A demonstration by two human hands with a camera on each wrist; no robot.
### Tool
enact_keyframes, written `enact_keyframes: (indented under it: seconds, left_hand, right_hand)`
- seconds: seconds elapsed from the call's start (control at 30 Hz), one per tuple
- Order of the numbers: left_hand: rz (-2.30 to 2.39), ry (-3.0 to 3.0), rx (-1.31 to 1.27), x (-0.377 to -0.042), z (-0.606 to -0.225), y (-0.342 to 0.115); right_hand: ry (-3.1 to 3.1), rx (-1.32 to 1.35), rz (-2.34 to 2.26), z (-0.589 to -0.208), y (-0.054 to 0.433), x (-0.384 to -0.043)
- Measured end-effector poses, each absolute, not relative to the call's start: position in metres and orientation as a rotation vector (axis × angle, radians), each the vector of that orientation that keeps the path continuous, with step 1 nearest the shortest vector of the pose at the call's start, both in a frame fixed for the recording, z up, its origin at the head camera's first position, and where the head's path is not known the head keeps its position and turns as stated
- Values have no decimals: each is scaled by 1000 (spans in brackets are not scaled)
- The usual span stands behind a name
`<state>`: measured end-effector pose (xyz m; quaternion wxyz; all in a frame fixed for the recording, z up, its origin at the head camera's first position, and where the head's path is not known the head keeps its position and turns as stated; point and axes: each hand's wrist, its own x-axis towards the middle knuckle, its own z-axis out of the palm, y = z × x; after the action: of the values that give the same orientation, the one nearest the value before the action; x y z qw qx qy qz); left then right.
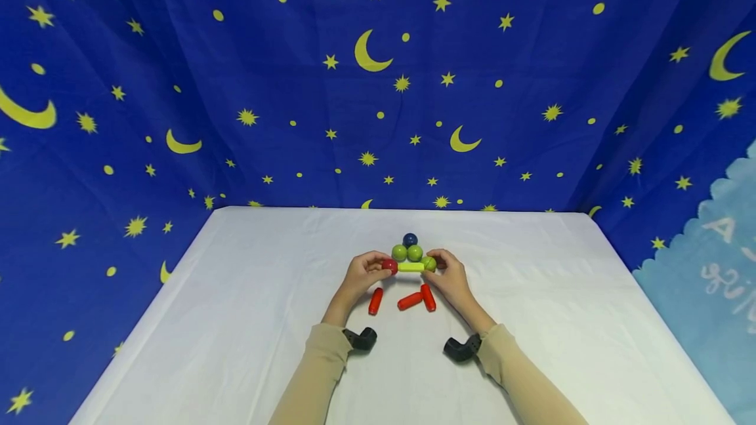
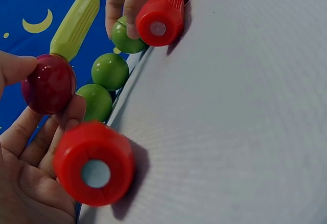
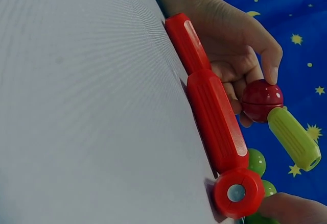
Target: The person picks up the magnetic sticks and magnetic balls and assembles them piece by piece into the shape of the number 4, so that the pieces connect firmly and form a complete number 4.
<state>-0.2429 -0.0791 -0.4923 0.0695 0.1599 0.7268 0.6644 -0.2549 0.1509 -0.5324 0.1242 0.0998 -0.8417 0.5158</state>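
My left hand [image 1: 359,278] pinches a glossy red ball [image 1: 389,267] between thumb and fingers. A ribbed yellow-green rod [image 1: 411,267] is joined to that ball; in the right wrist view its other end [image 3: 314,163] shows a hole and touches nothing. Opposite, my right hand [image 1: 453,281] grips a green ball [image 1: 429,263], partly hidden by the fingers in the left wrist view. Two more green balls [image 1: 399,253] lie side by side just beyond the rod, with a dark blue ball [image 1: 410,239] behind them.
Closer to me on the white-covered table [image 1: 236,320] lie a red rod [image 1: 375,301] at left and two more red rods, one slanted [image 1: 409,301] and one steeper [image 1: 428,298], meeting at their ends. A blue starry curtain [image 1: 378,97] rises behind the table. Both wrists carry black camera mounts.
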Motion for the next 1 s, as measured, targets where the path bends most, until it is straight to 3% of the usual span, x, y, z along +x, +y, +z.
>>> enact_keyframes:
  seconds: [0.3, 0.63, 1.0]
  left_hand:
    - [2010, 2187, 481, -243, -494, -79]
    - [2021, 2212, 468, -242, -491, -80]
    - [2041, 2229, 393, -244, -492, -79]
  right_hand:
    - [-2407, 193, 1609, -528, 149, -251]
    - [-2293, 224, 1592, -492, 141, -230]
    - [-2207, 291, 1671, -493, 144, -230]
